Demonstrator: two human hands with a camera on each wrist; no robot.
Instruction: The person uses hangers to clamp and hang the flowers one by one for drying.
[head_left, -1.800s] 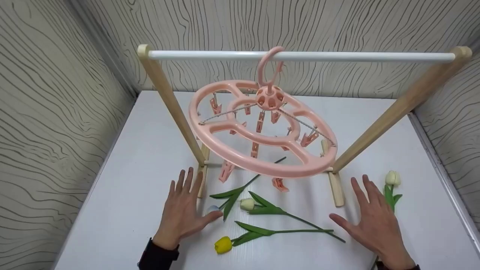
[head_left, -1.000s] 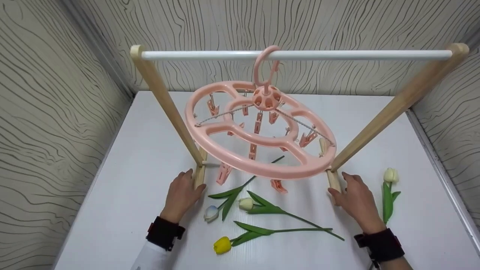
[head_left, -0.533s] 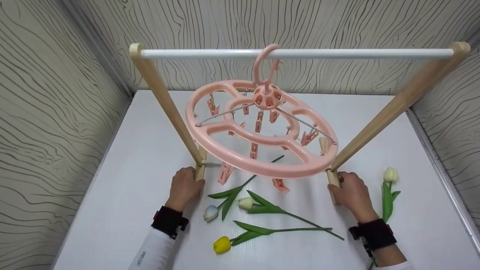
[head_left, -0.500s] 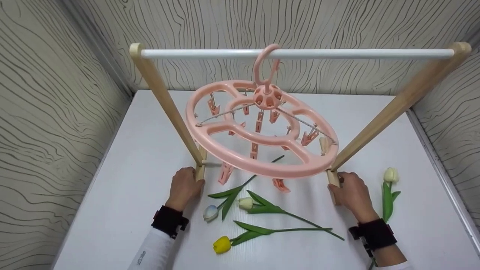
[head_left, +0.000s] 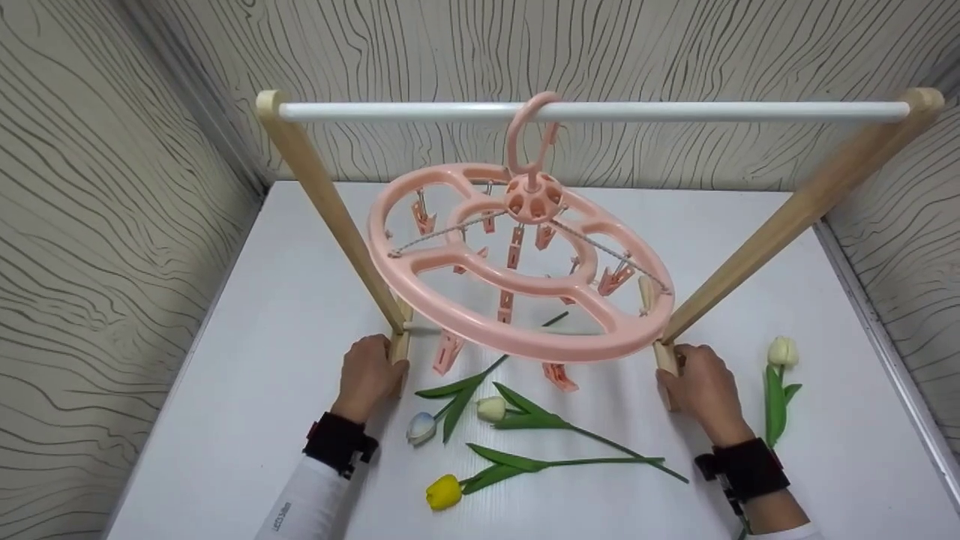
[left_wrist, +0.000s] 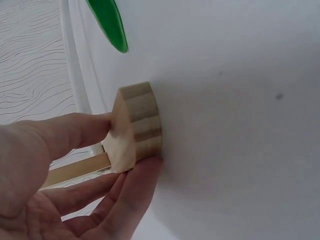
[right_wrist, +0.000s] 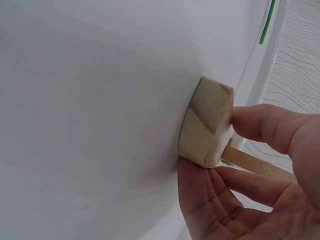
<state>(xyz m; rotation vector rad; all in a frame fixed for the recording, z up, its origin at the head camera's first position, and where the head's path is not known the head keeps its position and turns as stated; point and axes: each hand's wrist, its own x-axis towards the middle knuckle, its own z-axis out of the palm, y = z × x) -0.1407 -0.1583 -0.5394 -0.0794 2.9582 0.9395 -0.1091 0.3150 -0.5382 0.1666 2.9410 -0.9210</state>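
My left hand (head_left: 369, 379) grips the front end of the rack's left wooden foot (head_left: 400, 349); in the left wrist view the thumb and fingers of the left hand (left_wrist: 85, 175) pinch the foot's end (left_wrist: 142, 120) from both sides. My right hand (head_left: 705, 390) holds the right wooden foot (head_left: 666, 360) in the same manner, its block end (right_wrist: 207, 122) between thumb and fingers of the right hand (right_wrist: 255, 170). From the rack's white bar (head_left: 712, 112) a pink round clip hanger (head_left: 480, 322) hangs by its hook, tilted down to the right.
Between the feet on the white table (head_left: 247, 360) lie a yellow tulip (head_left: 444, 492), a white tulip (head_left: 491, 409) and a pale blue tulip (head_left: 421, 428). Another white tulip (head_left: 782, 351) lies right of the right hand. Patterned walls (head_left: 450, 45) stand behind and beside the table.
Both hands, spread with straight fingers at first, have moved inward and taken hold of the two wooden feet. Over the last half second the hands have stayed there while the hanger sways slightly.
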